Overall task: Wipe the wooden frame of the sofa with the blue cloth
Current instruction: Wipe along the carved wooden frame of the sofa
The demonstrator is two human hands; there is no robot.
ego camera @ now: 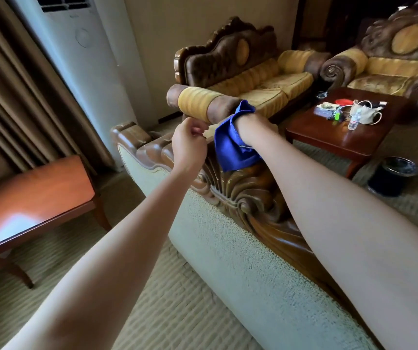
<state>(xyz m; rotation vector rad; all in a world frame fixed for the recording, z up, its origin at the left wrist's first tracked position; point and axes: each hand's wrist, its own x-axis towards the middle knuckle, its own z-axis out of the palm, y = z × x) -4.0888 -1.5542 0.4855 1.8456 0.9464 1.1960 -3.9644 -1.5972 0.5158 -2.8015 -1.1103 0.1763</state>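
Both arms are reaching over the sofa's carved frame (248,195). The right hand (255,125), mostly hidden, is gripping the cloth (233,145) on the frame; the left hand (190,142) is hovering, fingers curled, empty. A table (334,137) is sitting beyond.

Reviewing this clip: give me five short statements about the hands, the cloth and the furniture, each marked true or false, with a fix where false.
1. The blue cloth hangs at the right hand, draped on the carved wooden frame. True.
2. The left hand grips the cloth. False: it is beside the cloth, fingers curled, with no cloth in it.
3. The cloth is red. False: it is blue.
4. A coffee table with small items on it stands to the right, past the frame. True.
5. A dark bin stands on top of the coffee table. False: it is on the floor by the table.
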